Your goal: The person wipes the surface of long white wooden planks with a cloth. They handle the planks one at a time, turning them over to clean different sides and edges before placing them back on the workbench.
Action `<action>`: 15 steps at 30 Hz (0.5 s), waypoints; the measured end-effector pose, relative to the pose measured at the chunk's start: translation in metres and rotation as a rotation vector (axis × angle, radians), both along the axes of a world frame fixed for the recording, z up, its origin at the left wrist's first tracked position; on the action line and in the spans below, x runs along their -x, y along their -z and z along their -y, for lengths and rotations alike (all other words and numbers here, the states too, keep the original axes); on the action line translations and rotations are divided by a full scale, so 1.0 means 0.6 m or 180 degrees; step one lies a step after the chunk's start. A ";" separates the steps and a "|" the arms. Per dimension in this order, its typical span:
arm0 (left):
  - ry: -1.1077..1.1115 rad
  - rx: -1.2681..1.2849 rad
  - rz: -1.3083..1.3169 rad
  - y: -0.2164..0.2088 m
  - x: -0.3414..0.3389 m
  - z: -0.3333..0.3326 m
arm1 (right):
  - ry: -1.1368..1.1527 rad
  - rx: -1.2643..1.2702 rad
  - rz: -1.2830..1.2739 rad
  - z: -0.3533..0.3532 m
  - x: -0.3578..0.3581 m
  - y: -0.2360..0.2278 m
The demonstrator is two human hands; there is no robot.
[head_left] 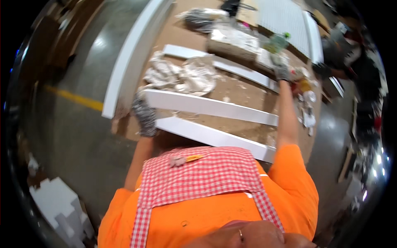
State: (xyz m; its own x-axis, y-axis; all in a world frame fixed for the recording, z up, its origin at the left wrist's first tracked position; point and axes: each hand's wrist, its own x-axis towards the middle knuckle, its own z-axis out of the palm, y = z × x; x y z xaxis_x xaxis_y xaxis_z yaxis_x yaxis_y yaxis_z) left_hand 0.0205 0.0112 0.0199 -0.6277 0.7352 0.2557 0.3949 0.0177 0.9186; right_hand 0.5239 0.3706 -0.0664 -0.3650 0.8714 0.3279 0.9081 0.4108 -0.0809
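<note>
My left hand (144, 115), in a grey knitted glove, is closed at the left end of a long white board (211, 106). A second white board (215, 134) lies nearer to me, its left end close to the same glove. My right arm stretches far out to the right. The gloved right hand (281, 68) is beside a clear bottle with a green cap (277, 42); blur hides whether its fingers grip it. A third white board (225, 66) lies farther back, its right end near this hand. Crumpled off-white cloth or paper (182, 74) rests between the boards.
The brown worktable (244, 93) carries a wrapped block (233, 41), a grey bundle (200, 20) and a stack of white ribbed panels (283, 22). A tall white panel (130, 58) stands along its left edge. Another person (345, 51) is at the right.
</note>
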 end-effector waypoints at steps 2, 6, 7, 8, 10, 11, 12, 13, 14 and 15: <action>-0.0173 0.0063 -0.1000 0.013 0.004 0.006 | 0.0204 0.0452 0.1032 -0.051 -0.006 0.011; 0.0181 -0.0369 0.1257 -0.057 -0.023 -0.017 | 0.1099 0.2262 0.0638 -0.112 -0.111 0.059; 0.0272 -0.0390 0.1554 -0.047 -0.018 -0.020 | 0.1003 0.1794 0.1153 -0.111 -0.123 0.062; 0.0366 -0.0496 0.1411 -0.044 -0.018 -0.025 | 0.0945 0.1319 0.1669 -0.105 -0.142 0.064; 0.0272 -0.0650 0.0932 -0.045 -0.020 -0.016 | 0.1211 0.0982 -0.0043 -0.052 -0.011 0.022; 0.0274 -0.0548 0.0782 -0.045 -0.020 -0.015 | 0.0800 0.1057 -0.0297 -0.031 0.024 -0.002; 0.0258 -0.0431 0.0608 -0.044 -0.023 -0.008 | 0.0366 0.1148 -0.0566 0.004 0.076 -0.031; 0.0201 -0.0218 0.0399 -0.038 -0.022 -0.004 | -0.0166 0.1865 -0.2131 0.068 0.163 -0.070; 0.0197 -0.0008 0.0209 -0.033 -0.020 -0.004 | -0.0668 0.2530 -0.3699 0.150 0.254 -0.122; 0.0189 -0.0076 0.0202 -0.035 -0.023 -0.006 | -0.1008 0.2104 -0.3275 0.219 0.326 -0.182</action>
